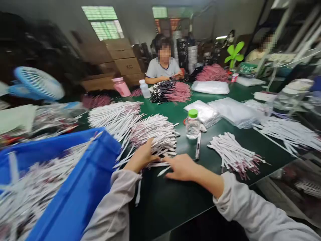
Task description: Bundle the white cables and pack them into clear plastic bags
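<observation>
My left hand rests on the near edge of a big pile of white sticks with pink ends, its fingers stretched out over them. My right hand lies flat on the green table just right of it, fingers spread towards loose sticks at the pile's edge. Neither hand grips anything I can see. A blue bin full of the same sticks stands at my left.
A clear bottle with a green cap and a pen lie beyond my right hand. Another stick bundle sits to the right. Plastic bags, a blue fan, a seated person opposite.
</observation>
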Available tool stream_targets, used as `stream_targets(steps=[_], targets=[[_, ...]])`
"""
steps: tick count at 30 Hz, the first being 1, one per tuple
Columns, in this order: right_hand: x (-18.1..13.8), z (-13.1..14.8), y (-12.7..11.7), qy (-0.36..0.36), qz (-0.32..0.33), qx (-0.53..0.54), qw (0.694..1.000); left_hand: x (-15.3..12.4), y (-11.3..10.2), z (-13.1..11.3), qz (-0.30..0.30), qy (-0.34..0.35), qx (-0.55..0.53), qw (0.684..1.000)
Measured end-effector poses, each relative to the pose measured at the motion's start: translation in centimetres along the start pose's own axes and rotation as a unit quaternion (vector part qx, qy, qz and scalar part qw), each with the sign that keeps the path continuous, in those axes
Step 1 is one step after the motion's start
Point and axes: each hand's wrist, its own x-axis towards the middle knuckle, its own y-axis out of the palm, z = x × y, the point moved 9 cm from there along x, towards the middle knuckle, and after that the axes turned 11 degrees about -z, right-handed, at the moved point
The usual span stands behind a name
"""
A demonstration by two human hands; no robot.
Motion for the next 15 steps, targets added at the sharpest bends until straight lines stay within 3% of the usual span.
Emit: stream_targets(steps=[5,9,12,15], targets=[[0.6,0.0,0.3,0.014,-0.014,-0.072,0.997,2.8,2.1,1.3,0.01,0.087,0.046,0.995],[0.8,-0.7,0.0,0.026,-0.056,-0.076,0.995,4.2,3.2,2.5,0.03,0.099,0.083,0.991],[0.7,-0.3,-0.1,0.014,-0.081,-0.088,0.993,4.2,2.5,2.2,-0.007,0.121,0.109,0.987],[0.9,-0.5,-0.6,0.029,-0.111,-0.082,0.99,4.0,0.4,1.7,-0.063,0.136,0.044,0.988]])
